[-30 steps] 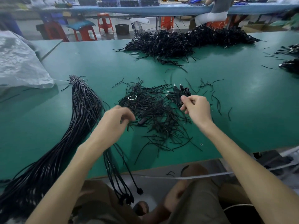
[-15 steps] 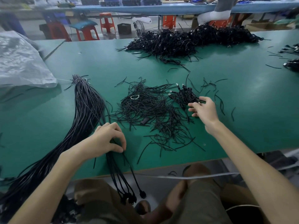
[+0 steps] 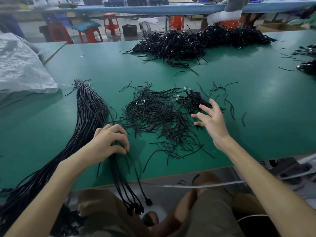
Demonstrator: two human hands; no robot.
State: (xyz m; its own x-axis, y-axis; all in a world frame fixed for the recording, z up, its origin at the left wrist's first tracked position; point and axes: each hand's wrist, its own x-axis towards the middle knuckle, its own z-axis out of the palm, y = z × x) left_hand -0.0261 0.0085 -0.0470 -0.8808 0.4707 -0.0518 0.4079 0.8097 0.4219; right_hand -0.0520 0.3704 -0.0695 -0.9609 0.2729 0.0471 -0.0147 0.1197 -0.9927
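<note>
The left hand (image 3: 109,142), lower left of centre, has its fingers and thumb curled round a few black cables (image 3: 126,182) and grips them against the green tabletop (image 3: 256,108) near its front edge. The cables run down over that edge and hang in front of the person's knees, ending in black plugs (image 3: 136,209).

The right hand (image 3: 212,120), right of centre, is wide open with its fingers spread and holds nothing. Its fingertips are at the near side of a small coil (image 3: 193,100) of black cable with metal plug ends. Whether they touch it cannot be told.

Between the hands lies a loose scatter of thin black ties (image 3: 162,120), with a small white ring (image 3: 140,102) on its far side.

Just left of the left hand, a thick bundle (image 3: 89,110) of long dark cables is tied at its far end. It sweeps down to the lower left corner of the frame.

Along the far side of the tabletop, at upper centre, lies a large heap (image 3: 196,43) of black cables. A crumpled grey plastic sheet (image 3: 20,65) is at the upper left. Red stools (image 3: 111,23) stand on the floor beyond, and another person sits at a blue table at the top right.
</note>
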